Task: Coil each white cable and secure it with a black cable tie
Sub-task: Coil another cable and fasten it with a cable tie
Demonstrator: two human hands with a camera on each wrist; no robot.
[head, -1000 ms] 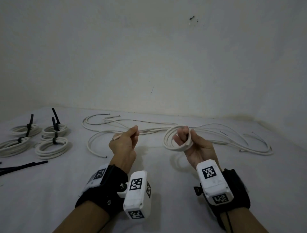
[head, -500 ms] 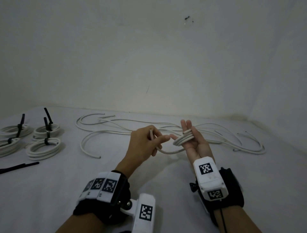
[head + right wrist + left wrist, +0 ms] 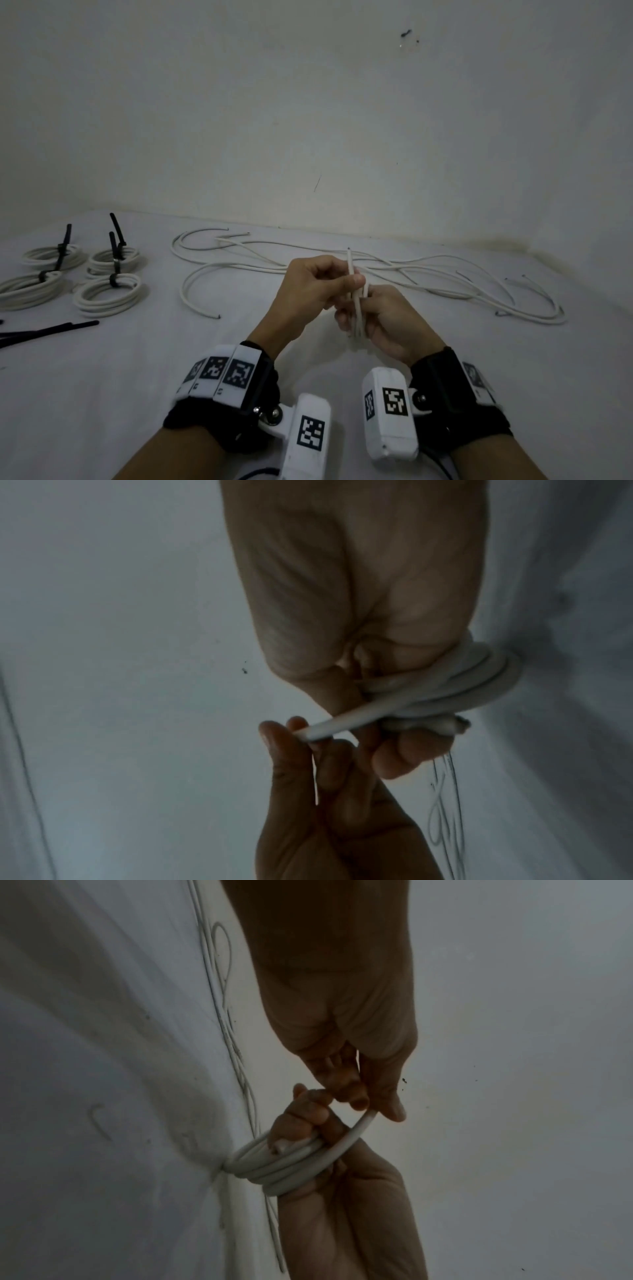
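My right hand (image 3: pixel 371 317) grips a small coil of white cable (image 3: pixel 358 310) above the sheet. In the right wrist view the coil (image 3: pixel 479 674) wraps round that hand's fingers (image 3: pixel 411 753). My left hand (image 3: pixel 337 286) is pressed close beside it and pinches the cable's free end (image 3: pixel 349 262), which sticks upward. The left wrist view shows thumb and finger (image 3: pixel 387 1107) pinching the tail (image 3: pixel 363 1126) just above the coil (image 3: pixel 291 1164). Loose white cables (image 3: pixel 428 277) lie tangled behind the hands.
Several coiled cables with black ties (image 3: pixel 108 294) lie at the far left on the white sheet (image 3: pixel 137 394). Loose black cable ties (image 3: pixel 48 332) lie in front of them. A bare wall (image 3: pixel 308 120) rises behind the sheet.
The left hand has carried the cable's tail over to the right hand and now holds its end upright. The right hand has turned from palm-up to closed around the coil.
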